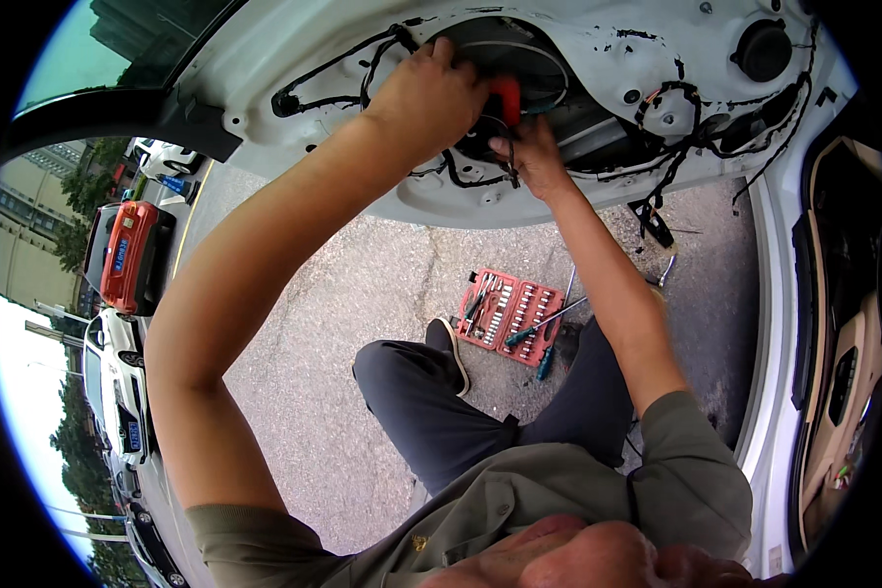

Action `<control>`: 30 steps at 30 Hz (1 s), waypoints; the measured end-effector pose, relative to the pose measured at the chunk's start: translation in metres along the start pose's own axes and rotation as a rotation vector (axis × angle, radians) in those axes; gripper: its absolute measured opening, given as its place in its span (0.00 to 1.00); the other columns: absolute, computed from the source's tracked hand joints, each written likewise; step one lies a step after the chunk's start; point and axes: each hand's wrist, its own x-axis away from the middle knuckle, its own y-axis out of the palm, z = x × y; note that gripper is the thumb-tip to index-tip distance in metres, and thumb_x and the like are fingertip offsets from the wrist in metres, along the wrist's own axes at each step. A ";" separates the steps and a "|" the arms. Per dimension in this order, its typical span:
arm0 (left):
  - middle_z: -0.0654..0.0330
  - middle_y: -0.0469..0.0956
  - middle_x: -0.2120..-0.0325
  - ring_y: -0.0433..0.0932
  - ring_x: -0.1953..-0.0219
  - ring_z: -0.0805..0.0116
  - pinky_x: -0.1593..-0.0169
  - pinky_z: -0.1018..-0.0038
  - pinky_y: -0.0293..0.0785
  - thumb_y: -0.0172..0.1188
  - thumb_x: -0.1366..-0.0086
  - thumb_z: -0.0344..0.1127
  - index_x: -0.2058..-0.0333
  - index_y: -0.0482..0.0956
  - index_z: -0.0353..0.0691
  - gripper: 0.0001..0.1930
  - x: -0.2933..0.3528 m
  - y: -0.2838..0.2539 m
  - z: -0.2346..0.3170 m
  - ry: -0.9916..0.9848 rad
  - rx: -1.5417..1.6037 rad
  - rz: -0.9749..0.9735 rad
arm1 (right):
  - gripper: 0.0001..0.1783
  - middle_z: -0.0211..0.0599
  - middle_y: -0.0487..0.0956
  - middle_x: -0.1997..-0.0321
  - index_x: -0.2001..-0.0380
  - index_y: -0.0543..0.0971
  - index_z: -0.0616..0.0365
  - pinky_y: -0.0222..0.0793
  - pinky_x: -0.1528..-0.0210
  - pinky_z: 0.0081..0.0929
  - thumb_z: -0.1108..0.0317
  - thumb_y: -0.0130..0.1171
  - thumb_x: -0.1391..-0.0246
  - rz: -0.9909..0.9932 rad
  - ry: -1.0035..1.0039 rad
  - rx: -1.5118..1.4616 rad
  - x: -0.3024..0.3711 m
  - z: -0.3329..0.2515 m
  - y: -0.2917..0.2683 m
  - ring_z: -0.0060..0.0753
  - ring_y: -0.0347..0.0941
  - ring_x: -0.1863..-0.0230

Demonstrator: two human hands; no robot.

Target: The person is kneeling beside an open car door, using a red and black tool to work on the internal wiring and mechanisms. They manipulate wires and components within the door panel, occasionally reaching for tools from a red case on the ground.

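Note:
In front of me is a white car door point(402, 201) with its inner trim off, its metal frame and black wiring exposed. My left hand point(429, 96) reaches into the large opening from the left, fingers curled, tips hidden in the dark recess. A bent red piece point(507, 98) shows just right of its fingers; its kind is unclear. Lower right of it, my right hand point(534, 159) is closed at the opening's lower edge, thumb and fingers around a dark part I cannot make out. A dark cable point(513, 169) hangs beside its thumb.
On the ground between my legs lies an open red socket set point(505, 316), with a green-handled screwdriver point(529, 333) across it. A round black speaker point(762, 49) sits in the door's upper right. A black part point(654, 223) dangles below the door. Parked cars point(132, 255) stand at left.

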 end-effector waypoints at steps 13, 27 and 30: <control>0.57 0.76 0.49 0.76 0.66 0.74 0.64 0.76 0.76 0.58 0.30 0.30 0.42 0.72 0.32 0.20 0.102 0.034 0.109 -1.307 1.568 0.685 | 0.49 0.46 0.76 0.41 0.32 0.57 0.51 0.80 0.46 0.34 0.79 0.72 0.53 -0.059 -0.007 0.045 -0.010 0.003 -0.002 0.37 0.78 0.44; 0.48 0.83 0.65 0.83 0.72 0.61 0.67 0.68 0.77 0.57 0.31 0.28 0.48 0.68 0.30 0.16 0.061 0.031 0.089 -1.103 1.513 0.462 | 0.48 0.45 0.70 0.34 0.31 0.55 0.53 0.76 0.38 0.34 0.85 0.68 0.50 -0.069 -0.097 0.112 -0.008 -0.016 0.020 0.40 0.73 0.36; 0.48 0.83 0.65 0.83 0.72 0.60 0.67 0.67 0.77 0.57 0.32 0.28 0.47 0.68 0.30 0.17 0.060 0.046 0.094 -1.029 1.333 0.553 | 0.47 0.45 0.72 0.35 0.31 0.55 0.55 0.76 0.39 0.35 0.84 0.69 0.50 -0.061 -0.079 0.086 -0.013 -0.005 0.013 0.40 0.73 0.36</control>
